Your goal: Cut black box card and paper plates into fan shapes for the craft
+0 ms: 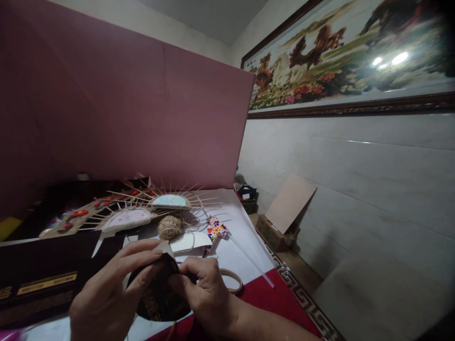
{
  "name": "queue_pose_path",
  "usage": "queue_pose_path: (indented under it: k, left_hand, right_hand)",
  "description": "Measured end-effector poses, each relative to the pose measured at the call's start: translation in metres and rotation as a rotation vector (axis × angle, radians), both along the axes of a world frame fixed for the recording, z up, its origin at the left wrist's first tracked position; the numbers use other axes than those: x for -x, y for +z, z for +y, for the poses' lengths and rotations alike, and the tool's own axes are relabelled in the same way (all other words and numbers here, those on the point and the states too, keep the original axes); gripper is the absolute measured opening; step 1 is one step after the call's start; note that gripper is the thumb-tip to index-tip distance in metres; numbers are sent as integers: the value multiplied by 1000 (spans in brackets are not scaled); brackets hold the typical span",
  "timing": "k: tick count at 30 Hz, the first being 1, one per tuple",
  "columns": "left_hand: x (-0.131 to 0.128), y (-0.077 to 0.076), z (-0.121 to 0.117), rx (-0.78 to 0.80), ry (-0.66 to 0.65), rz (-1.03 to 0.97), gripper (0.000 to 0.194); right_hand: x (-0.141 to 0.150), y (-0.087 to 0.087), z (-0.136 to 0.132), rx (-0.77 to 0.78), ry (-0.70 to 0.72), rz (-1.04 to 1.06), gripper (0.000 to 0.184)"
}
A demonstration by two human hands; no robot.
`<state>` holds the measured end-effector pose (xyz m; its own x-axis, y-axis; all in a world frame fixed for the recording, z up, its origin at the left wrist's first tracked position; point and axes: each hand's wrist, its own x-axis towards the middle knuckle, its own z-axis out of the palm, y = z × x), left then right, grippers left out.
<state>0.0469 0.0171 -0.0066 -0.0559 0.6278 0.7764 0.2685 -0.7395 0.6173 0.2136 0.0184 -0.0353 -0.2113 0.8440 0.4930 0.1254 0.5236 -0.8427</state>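
Note:
A dark, curved piece of printed card [159, 298] with gold lettering is held up in front of me. My left hand [113, 284] grips it from the left, thumb on the near face and fingers over the top edge, where a pale strip shows. My right hand [209, 289] is closed in a pinch at the card's right edge; whether something small is also between those fingertips I cannot make out. Just beyond lie a ball of twine [169, 227] and a white half-round card piece [190, 242]. A tan loop [232, 279] lies partly hidden behind my right hand.
Two half-round pieces with radiating sticks, one spotted [130, 218] and one pale blue [170, 201], lie at the back. A flowered glue-gun-like item [216, 229] has a clear stick [252, 260] beside it. A black box [46, 274] stands left, a pink panel [142, 104] behind.

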Motion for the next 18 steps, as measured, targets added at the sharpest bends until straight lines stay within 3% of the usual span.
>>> queue_pose_path:
  k: [4,10,14,18]
  left_hand:
    - [1,-2,0,-59,-80,25,29]
    - [4,-3,3,36,-135,-58,22]
    - [3,6,1,398,-182,-368,13]
    - [7,17,5,726,-363,-544,24]
  right_hand:
    - [0,-1,1,-35,10,-8,21]
    - [-2,4,-1,-113,5,-37,16]
    - [-4,10,-5,-75,44,4,23]
    - [-6,17,-9,42,117,94,29]
